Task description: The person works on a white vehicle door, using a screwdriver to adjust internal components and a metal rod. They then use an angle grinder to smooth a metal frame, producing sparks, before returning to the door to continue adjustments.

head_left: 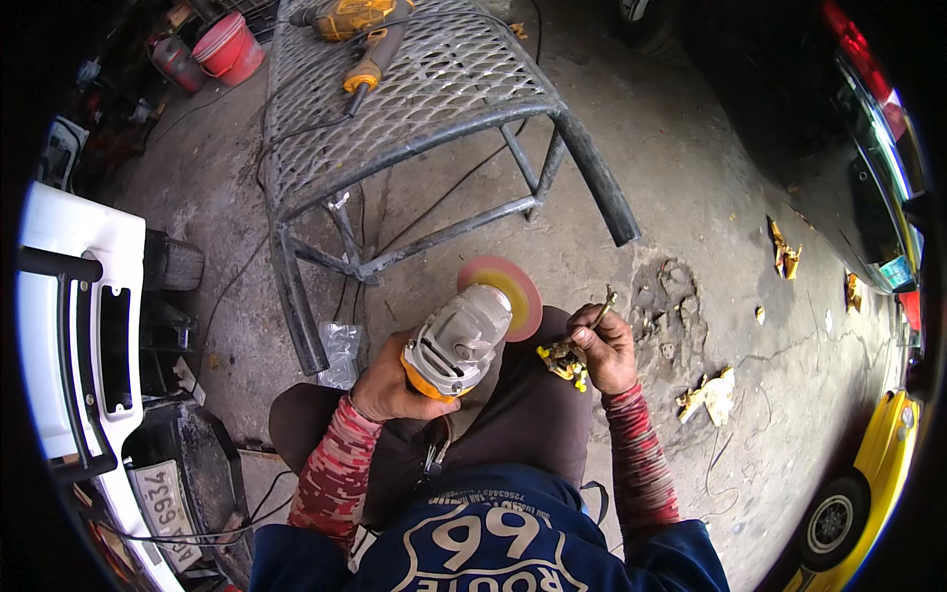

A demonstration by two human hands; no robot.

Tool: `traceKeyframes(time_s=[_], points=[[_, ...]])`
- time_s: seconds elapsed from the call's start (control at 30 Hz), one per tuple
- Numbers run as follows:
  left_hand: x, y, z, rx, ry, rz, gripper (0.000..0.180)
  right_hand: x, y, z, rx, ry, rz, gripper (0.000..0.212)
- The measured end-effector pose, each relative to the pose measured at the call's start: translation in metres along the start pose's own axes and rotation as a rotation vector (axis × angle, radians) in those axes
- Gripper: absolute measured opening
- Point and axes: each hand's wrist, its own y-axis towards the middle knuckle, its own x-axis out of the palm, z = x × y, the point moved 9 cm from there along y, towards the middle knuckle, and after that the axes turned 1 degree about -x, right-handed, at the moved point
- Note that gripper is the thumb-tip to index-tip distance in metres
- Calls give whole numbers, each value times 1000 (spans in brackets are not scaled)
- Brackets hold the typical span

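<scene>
My left hand (388,383) is wrapped round the body of an angle grinder (459,340), grey at its head and orange toward the hand. The grinder's round disc (525,294), pink-red at the rim and yellow inside, faces up and to the right; it looks smeared. My right hand (607,357) pinches a small dirty metal part (564,361) with bright yellow bits and a thin brass-coloured stem sticking up past the fingers. This part is held over my right thigh, just right of the disc and apart from it. Its exact kind is unclear.
Ahead stands a grey metal mesh stand (414,118) carrying a yellow-and-black power tool (360,39). Cables cross the concrete floor. A white vehicle panel (84,326) is at left, a yellow car-shaped object (868,483) at right. Crumpled paper (708,395) lies near broken concrete (669,311).
</scene>
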Motion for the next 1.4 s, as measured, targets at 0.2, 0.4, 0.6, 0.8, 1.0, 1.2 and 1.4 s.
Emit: traceKeyframes(time_s=[0.2,0.4,0.6,0.8,1.0,1.2,1.4], points=[[0,1,4,36,0,28,66,0,-5,19,-63,345,127,19],[0,1,0,10,12,23,67,-8,-17,24,42,234,203,15],[5,1,1,6,23,-21,65,-24,-18,-3,-7,7,181,16],[10,3,2,-23,101,-61,63,-30,-9,-42,-163,-223,100,16],[12,6,6,48,217,-128,62,-24,-4,-69,-253,-413,61,15],[12,7,5,83,197,-129,60,-15,1,-81,-286,-443,22,14],[13,9,2,26,170,-146,60,-9,5,-95,-359,-517,-43,14]])
